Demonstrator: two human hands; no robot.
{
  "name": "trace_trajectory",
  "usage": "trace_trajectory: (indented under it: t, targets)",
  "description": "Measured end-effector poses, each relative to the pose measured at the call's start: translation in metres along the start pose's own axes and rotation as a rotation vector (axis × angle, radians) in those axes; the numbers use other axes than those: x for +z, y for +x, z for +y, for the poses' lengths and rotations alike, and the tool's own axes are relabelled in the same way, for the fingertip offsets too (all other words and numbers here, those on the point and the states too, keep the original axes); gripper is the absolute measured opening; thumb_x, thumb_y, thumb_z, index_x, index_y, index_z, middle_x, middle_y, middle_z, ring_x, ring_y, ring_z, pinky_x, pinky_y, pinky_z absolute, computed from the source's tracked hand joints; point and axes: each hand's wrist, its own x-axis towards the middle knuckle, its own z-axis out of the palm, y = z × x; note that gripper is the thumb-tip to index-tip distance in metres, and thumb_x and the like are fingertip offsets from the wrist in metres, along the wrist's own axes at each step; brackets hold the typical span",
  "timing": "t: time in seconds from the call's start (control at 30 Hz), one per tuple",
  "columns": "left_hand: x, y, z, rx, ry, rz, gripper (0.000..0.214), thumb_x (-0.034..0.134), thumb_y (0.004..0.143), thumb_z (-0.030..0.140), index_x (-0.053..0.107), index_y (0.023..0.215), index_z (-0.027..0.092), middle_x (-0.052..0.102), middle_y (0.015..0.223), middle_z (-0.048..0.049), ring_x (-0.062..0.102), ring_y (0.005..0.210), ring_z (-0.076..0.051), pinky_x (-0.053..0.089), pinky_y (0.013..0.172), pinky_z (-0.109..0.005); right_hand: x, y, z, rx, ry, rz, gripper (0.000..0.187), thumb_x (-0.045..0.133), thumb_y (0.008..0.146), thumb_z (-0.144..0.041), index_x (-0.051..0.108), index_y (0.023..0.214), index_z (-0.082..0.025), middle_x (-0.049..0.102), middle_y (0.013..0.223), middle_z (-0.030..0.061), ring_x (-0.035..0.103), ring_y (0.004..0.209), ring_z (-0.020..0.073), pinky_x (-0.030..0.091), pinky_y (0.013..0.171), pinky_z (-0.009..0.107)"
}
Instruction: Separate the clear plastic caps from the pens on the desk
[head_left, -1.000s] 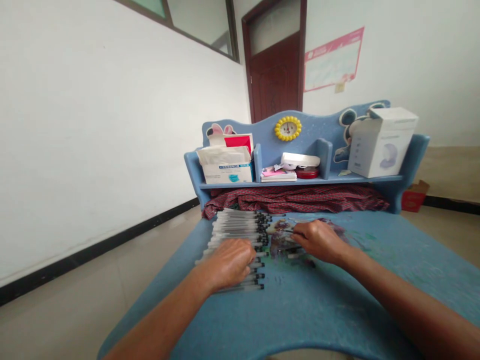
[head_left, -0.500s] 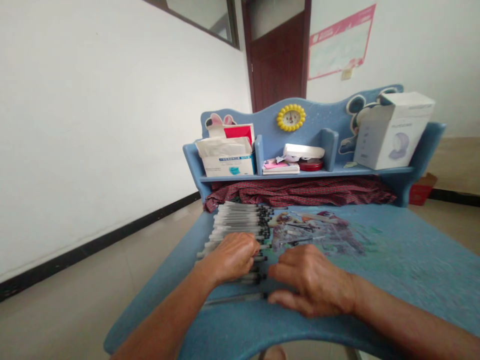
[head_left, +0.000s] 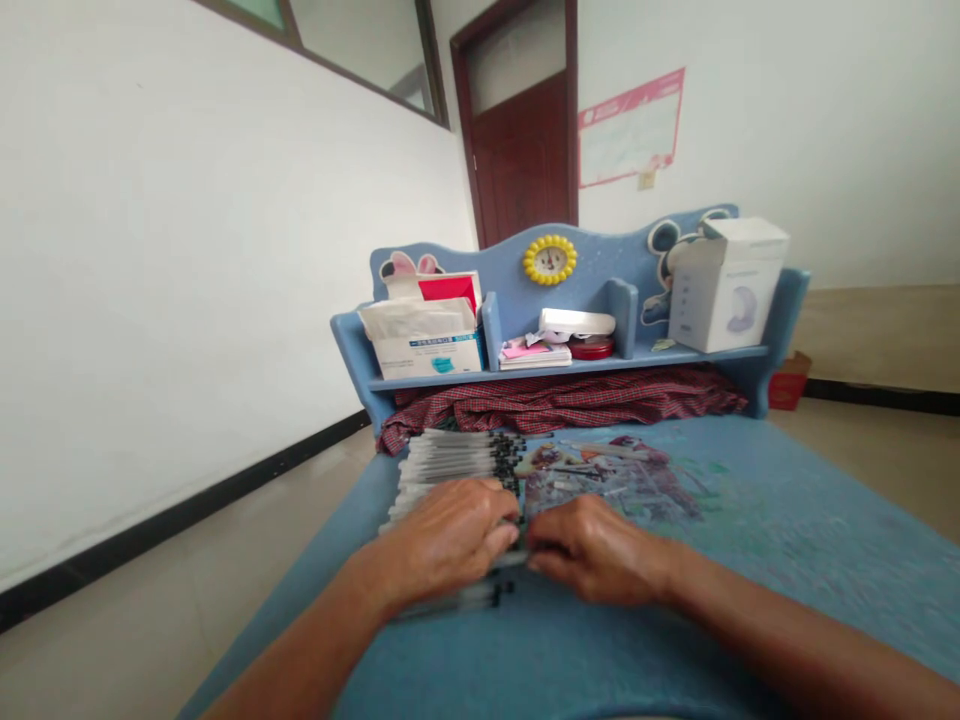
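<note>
A row of pens (head_left: 457,455) with clear whitish barrels and black ends lies side by side on the blue desk. My left hand (head_left: 454,535) is closed over the near part of the row, its fingers around a pen (head_left: 514,560) whose end sticks out to the right. At that end my right hand (head_left: 596,550) is closed in a pinch, thumb and forefinger on the tip. Motion blur and the fingers hide the exact contact. A few more pens (head_left: 480,597) lie below my left hand, closer to me.
Loose pen parts (head_left: 600,470) are scattered over a worn picture on the desk (head_left: 750,560). Behind them a red checked cloth (head_left: 555,400) is bunched under a shelf. The shelf holds a mask box (head_left: 427,355), a white case (head_left: 577,322) and a tall white box (head_left: 727,290).
The view has shifted, so the shelf appears lower and further left. My right hand has come in from the near pens to the pen end at my left hand, its fingers now pinched.
</note>
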Motion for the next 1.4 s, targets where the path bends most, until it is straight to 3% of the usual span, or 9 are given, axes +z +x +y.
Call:
trace_trajectory:
  t: [0.17, 0.23, 0.37, 0.5, 0.63, 0.87, 1.13, 1.3, 1.4]
  targets:
    - [-0.018, 0.034, -0.002, 0.048, -0.197, 0.031, 0.018, 0.045, 0.087, 0.027, 0.061, 0.083, 0.019, 0.061, 0.072, 0.0013, 0.056, 0.067, -0.013, 0.035, 0.058, -0.021, -0.025, -0.004, 0.046, 0.347, 0.431, 0.259, 0.011, 0.057, 0.076, -0.024, 0.058, 0.069, -0.015, 0.05, 0.057, -0.0034, 0.045, 0.053, 0.0081, 0.033, 0.049, 0.019]
    - [-0.014, 0.049, -0.005, 0.034, -0.228, 0.05, 0.013, 0.051, 0.083, 0.025, 0.062, 0.085, 0.019, 0.059, 0.067, 0.0026, 0.055, 0.063, -0.013, 0.033, 0.055, -0.02, -0.031, -0.008, 0.061, 0.424, 0.577, 0.306, 0.014, 0.061, 0.073, -0.028, 0.058, 0.068, -0.015, 0.05, 0.056, -0.0035, 0.044, 0.049, 0.0077, 0.034, 0.046, 0.019]
    - [0.008, 0.067, -0.012, 0.023, -0.17, 0.205, 0.009, 0.055, 0.078, 0.019, 0.063, 0.081, 0.017, 0.061, 0.072, 0.0003, 0.056, 0.068, -0.014, 0.035, 0.061, -0.021, -0.034, -0.015, 0.078, 0.504, 0.729, 0.301, 0.026, 0.065, 0.069, -0.04, 0.058, 0.069, -0.015, 0.055, 0.052, -0.0031, 0.046, 0.041, 0.0073, 0.033, 0.04, 0.019]
    - [0.03, 0.068, -0.019, 0.081, -0.14, 0.278, 0.009, 0.054, 0.081, 0.018, 0.062, 0.083, 0.016, 0.062, 0.078, -0.0021, 0.058, 0.073, -0.015, 0.038, 0.067, -0.022, -0.029, -0.019, 0.083, 0.543, 0.76, 0.228, 0.037, 0.058, 0.075, -0.049, 0.055, 0.062, -0.015, 0.056, 0.049, -0.0019, 0.045, 0.036, 0.0066, 0.032, 0.036, 0.018]
    - [0.037, 0.066, -0.023, 0.098, -0.149, 0.312, 0.009, 0.053, 0.083, 0.018, 0.061, 0.083, 0.016, 0.062, 0.079, -0.0025, 0.058, 0.075, -0.015, 0.039, 0.067, -0.022, -0.024, -0.018, 0.082, 0.57, 0.742, 0.184, 0.042, 0.05, 0.079, -0.054, 0.051, 0.061, -0.016, 0.054, 0.044, -0.0026, 0.042, 0.031, 0.0058, 0.028, 0.032, 0.017]
    - [0.042, 0.064, -0.026, 0.129, -0.152, 0.309, 0.015, 0.049, 0.086, 0.02, 0.063, 0.084, 0.016, 0.063, 0.076, -0.0023, 0.059, 0.072, -0.014, 0.039, 0.066, -0.022, -0.018, -0.019, 0.085, 0.553, 0.802, 0.172, 0.045, 0.051, 0.078, -0.056, 0.048, 0.058, -0.016, 0.056, 0.044, -0.0026, 0.043, 0.031, 0.0052, 0.029, 0.032, 0.016]
    - [0.039, 0.062, -0.025, 0.086, -0.269, 0.267, 0.017, 0.049, 0.085, 0.021, 0.065, 0.083, 0.016, 0.065, 0.073, -0.0016, 0.06, 0.068, -0.013, 0.039, 0.062, -0.02, -0.017, -0.019, 0.084, 0.555, 0.881, 0.246, 0.04, 0.062, 0.071, -0.052, 0.052, 0.063, -0.014, 0.065, 0.056, 0.0016, 0.053, 0.037, 0.0073, 0.033, 0.033, 0.016]
    - [0.038, 0.061, -0.024, 0.094, -0.219, 0.287, 0.017, 0.048, 0.085, 0.021, 0.065, 0.083, 0.015, 0.064, 0.074, -0.0025, 0.059, 0.07, -0.014, 0.039, 0.064, -0.021, -0.015, -0.019, 0.086, 0.62, 0.854, 0.22, 0.049, 0.048, 0.077, -0.061, 0.054, 0.065, -0.014, 0.061, 0.047, 0.001, 0.05, 0.032, 0.008, 0.032, 0.031, 0.017]
    - [0.038, 0.061, -0.024, 0.093, -0.208, 0.289, 0.017, 0.048, 0.086, 0.02, 0.064, 0.082, 0.015, 0.063, 0.074, -0.0025, 0.059, 0.07, -0.014, 0.039, 0.064, -0.021, -0.015, -0.019, 0.087, 0.593, 0.857, 0.233, 0.046, 0.052, 0.076, -0.058, 0.052, 0.062, -0.014, 0.061, 0.049, 0.0004, 0.049, 0.033, 0.0067, 0.031, 0.032, 0.016]
